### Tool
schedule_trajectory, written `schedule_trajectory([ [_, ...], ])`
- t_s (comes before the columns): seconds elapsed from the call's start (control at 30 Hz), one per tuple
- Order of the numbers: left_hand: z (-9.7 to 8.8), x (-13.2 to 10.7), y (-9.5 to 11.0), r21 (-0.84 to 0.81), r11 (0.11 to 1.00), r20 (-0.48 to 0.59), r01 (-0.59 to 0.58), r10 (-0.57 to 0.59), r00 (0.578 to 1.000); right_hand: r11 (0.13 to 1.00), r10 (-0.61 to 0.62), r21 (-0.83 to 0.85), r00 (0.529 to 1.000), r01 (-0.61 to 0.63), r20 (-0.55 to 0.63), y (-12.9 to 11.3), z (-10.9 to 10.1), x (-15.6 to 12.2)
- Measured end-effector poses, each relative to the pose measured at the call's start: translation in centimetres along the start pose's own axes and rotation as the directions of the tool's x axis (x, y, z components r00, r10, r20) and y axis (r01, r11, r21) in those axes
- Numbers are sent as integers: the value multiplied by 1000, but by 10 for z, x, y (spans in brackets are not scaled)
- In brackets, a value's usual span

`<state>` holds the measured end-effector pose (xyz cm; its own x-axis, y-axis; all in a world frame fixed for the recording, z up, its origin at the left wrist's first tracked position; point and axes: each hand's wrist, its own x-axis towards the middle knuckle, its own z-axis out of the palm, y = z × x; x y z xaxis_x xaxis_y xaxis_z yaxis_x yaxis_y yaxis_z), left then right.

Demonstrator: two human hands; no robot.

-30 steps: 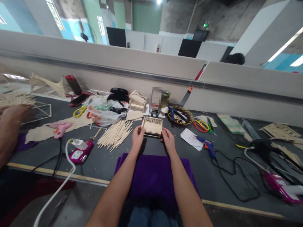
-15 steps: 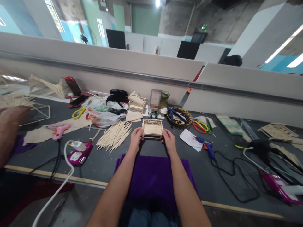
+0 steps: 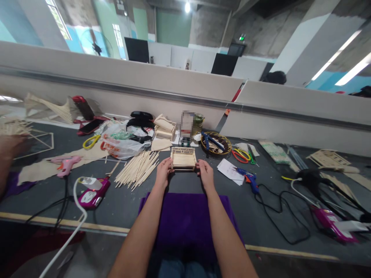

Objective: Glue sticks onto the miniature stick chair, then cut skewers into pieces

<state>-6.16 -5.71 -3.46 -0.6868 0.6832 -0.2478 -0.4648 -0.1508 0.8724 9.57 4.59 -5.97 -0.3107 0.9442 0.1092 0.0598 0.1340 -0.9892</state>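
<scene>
Two hands [image 3: 164, 172] hold a boxy, slatted wooden bench [image 3: 184, 158].

There's one held bench [image 3: 183, 157] (two glue guns [image 3: 66, 166]).

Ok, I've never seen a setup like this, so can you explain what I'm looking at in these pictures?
There's no machine here: a person works with two bare hands. The pictures come from one camera worn on that person's head, looking forward and down. The left hand and right hand hold a small wooden bench between them, one at each end. Around it on the dark table lie a pile of thin sticks, a round basket with sticks and a blue-handled tool in it, a blue glue gun and a pink one. Nearest the person is a purple cloth. At the far left is another person's hand.
</scene>
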Motion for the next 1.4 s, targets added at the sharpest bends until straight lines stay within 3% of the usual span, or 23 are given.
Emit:
schedule_trajectory([
  [0.43, -9, 14, -1, -65, 986, -165, -157, 144, 976, 1000, 29, 12, 1000, -29, 10, -3, 2, -3],
  [0.57, -12, 16, -3, -39, 967, -226, -252, 237, 945, 1000, 23, 7, 1000, -23, 15, 0, 2, -3],
  [0.7, -17, 17, -10, 81, 961, -330, -264, 275, 903, 999, -7, -50, 1000, 8, 29, 7, 1, 0],
  [0.93, -22, 21, -22, 288, 906, -172, -311, 369, 913, 994, -90, -44, 984, 98, 152, 17, 7, 1],
  [1.17, -23, 19, -21, 385, 854, -141, -350, 429, 892, 912, -230, -252, 913, 323, 336, 22, 18, -5],
  [1.27, -18, 14, -17, 363, 836, -93, -411, 471, 877, 913, -255, -242, 922, 329, 291, 20, 17, -5],
  [1.4, -11, 8, -13, 289, 868, -88, -404, 445, 891, 963, -205, -130, 954, 237, 218, 11, 14, -3],
])
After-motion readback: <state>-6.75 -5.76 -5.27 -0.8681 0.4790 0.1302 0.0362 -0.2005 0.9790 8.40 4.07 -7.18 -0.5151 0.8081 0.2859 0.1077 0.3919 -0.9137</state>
